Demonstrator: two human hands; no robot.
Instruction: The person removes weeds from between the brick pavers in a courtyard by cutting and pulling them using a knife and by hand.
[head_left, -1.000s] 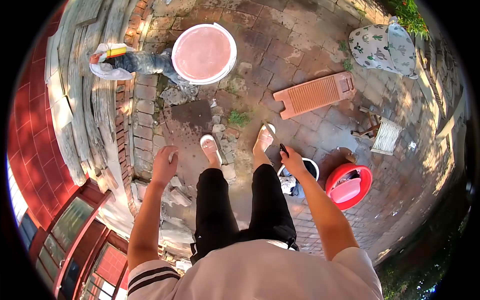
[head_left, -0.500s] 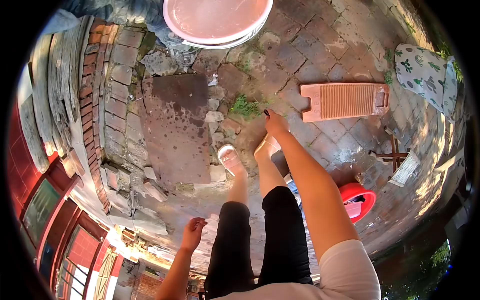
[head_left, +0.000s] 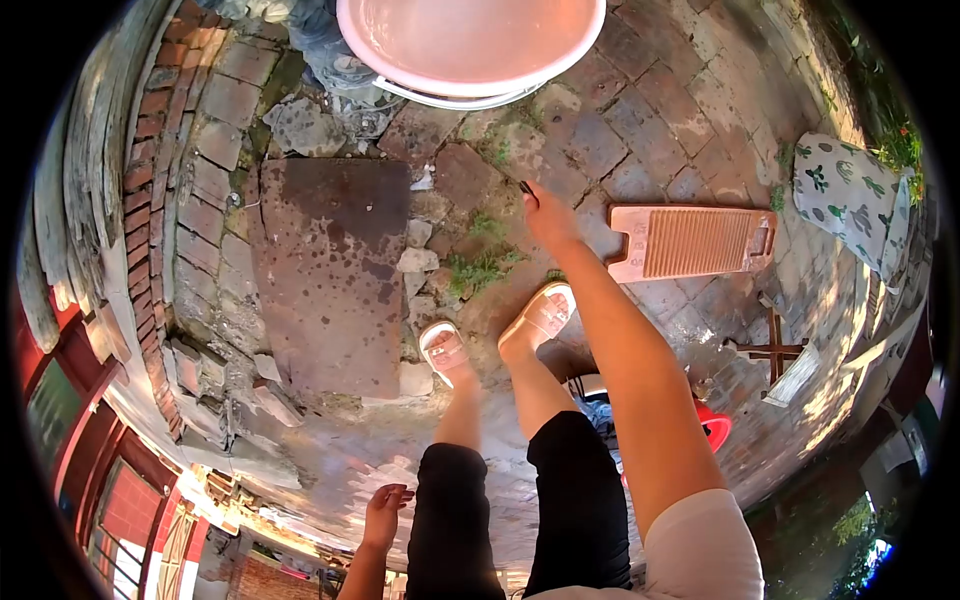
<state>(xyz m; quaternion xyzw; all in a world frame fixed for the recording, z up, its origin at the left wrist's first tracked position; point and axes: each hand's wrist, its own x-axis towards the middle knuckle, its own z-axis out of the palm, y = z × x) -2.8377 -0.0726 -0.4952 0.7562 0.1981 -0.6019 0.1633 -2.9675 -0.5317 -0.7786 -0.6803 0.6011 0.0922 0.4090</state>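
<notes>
Left of the washboard (head_left: 690, 243), short of the far tub (head_left: 475, 86), the right hand (head_left: 549, 220) is clenched round 1 dark handle (head_left: 527, 188); beside the left leg (head_left: 460, 418), the left hand (head_left: 383, 513) hangs loosely spread, nothing visible inside; step, as judged: holding the handle out; next move requires steady grip.

Right hand (head_left: 549, 217) stretched out past the feet (head_left: 548, 316), left hand (head_left: 383, 514) drawn back beside the leg (head_left: 450, 505)
</notes>
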